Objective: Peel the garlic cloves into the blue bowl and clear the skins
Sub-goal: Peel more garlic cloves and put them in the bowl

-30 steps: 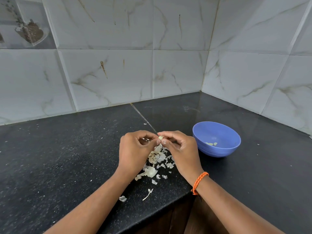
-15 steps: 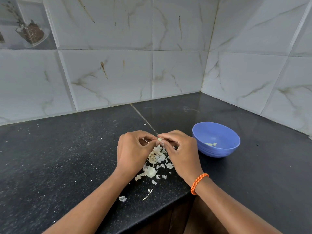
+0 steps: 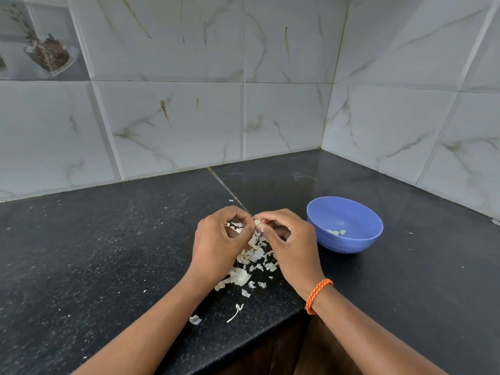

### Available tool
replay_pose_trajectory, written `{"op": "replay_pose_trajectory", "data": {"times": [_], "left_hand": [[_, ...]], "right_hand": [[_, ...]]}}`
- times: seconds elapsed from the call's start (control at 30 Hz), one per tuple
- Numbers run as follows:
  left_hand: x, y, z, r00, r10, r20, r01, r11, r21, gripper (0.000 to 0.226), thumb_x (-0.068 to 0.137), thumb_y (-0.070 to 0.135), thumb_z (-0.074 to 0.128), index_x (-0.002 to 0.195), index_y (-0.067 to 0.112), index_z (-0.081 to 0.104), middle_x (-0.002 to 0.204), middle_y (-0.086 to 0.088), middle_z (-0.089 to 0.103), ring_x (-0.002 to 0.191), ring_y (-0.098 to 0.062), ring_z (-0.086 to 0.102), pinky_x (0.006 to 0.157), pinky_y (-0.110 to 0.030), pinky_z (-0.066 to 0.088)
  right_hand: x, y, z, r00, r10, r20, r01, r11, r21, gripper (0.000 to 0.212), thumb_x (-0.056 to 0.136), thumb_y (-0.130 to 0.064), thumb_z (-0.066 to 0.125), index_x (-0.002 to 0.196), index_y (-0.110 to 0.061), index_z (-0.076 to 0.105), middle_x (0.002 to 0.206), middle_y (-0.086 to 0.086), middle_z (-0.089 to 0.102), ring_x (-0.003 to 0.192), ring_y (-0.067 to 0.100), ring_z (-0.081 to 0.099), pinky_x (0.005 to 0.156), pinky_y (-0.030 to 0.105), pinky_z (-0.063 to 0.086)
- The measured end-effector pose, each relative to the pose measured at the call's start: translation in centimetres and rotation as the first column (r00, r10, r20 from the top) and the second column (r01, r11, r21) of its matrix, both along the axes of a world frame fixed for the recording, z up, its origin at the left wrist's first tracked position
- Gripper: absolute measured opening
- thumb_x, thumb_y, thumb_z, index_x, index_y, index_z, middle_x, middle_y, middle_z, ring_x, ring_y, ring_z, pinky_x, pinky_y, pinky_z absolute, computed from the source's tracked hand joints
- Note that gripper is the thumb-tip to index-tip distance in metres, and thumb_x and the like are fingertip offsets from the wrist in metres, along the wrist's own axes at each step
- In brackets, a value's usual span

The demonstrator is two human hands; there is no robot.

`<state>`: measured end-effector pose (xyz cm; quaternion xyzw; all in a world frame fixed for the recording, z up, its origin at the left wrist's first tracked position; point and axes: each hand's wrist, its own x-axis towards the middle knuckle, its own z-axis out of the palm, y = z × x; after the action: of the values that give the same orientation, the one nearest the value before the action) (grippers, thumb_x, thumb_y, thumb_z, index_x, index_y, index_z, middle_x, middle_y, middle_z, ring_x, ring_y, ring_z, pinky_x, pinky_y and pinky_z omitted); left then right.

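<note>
One small pale garlic clove (image 3: 257, 222) sits at the centre of the frame, pinched between the fingertips of both hands above the counter. The left hand (image 3: 219, 240) curls its thumb and fingers in against the clove from the left; the right hand (image 3: 290, 246) grips it from the right, with an orange braided wristband (image 3: 317, 295) on that wrist. Directly below the hands lies a loose heap of whitish papery garlic skins (image 3: 250, 262), with a few stray scraps nearer the lower edge of the black speckled stone counter (image 3: 94, 253). Just right of the right hand stands a round blue plastic bowl (image 3: 345, 226) holding a few peeled pale cloves (image 3: 336, 232). Grey marbled wall tiles (image 3: 176, 117) fill the upper frame.
</note>
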<state>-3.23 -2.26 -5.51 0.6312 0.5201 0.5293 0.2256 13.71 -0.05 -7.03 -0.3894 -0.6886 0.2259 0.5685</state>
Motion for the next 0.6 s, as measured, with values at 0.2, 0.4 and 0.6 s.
{"op": "replay_pose_trajectory", "data": {"times": [0.2, 0.4, 0.6], "left_hand": [[0.12, -0.05, -0.03, 0.992, -0.085, 0.089, 0.091, 0.994, -0.067, 0.037, 0.097, 0.0, 0.074, 0.113, 0.033, 0.08, 0.106, 0.004, 0.078, 0.067, -0.024, 0.08, 0.065, -0.053, 0.067], [0.01, 0.12, 0.03, 0.993, -0.047, 0.106, 0.052, 0.997, -0.048, 0.01, 0.095, 0.018, 0.084, 0.104, 0.022, 0.085, 0.088, 0.005, 0.083, 0.063, -0.024, 0.079, 0.063, -0.054, 0.066], [-0.07, 0.11, 0.02, 0.992, 0.002, 0.129, 0.003, 0.999, -0.044, 0.012, 0.088, 0.018, 0.09, 0.098, 0.019, 0.084, 0.085, 0.006, 0.082, 0.061, -0.021, 0.079, 0.062, -0.053, 0.066]], "right_hand": [[0.1, 0.18, 0.01, 0.984, 0.084, -0.156, -0.102, 0.989, -0.109, 0.01, 0.098, -0.006, 0.075, 0.101, -0.014, 0.08, 0.096, -0.001, 0.079, 0.093, 0.021, 0.078, 0.083, 0.041, 0.066], [0.0, 0.01, -0.03, 0.97, 0.125, -0.211, -0.157, 0.977, -0.146, 0.01, 0.097, -0.003, 0.076, 0.103, -0.01, 0.076, 0.096, 0.005, 0.08, 0.092, 0.024, 0.078, 0.083, 0.04, 0.066], [0.12, 0.17, -0.03, 0.982, 0.113, -0.153, -0.132, 0.984, -0.119, 0.015, 0.097, -0.004, 0.074, 0.107, -0.017, 0.075, 0.098, 0.001, 0.079, 0.096, 0.022, 0.078, 0.088, 0.045, 0.065]]}}
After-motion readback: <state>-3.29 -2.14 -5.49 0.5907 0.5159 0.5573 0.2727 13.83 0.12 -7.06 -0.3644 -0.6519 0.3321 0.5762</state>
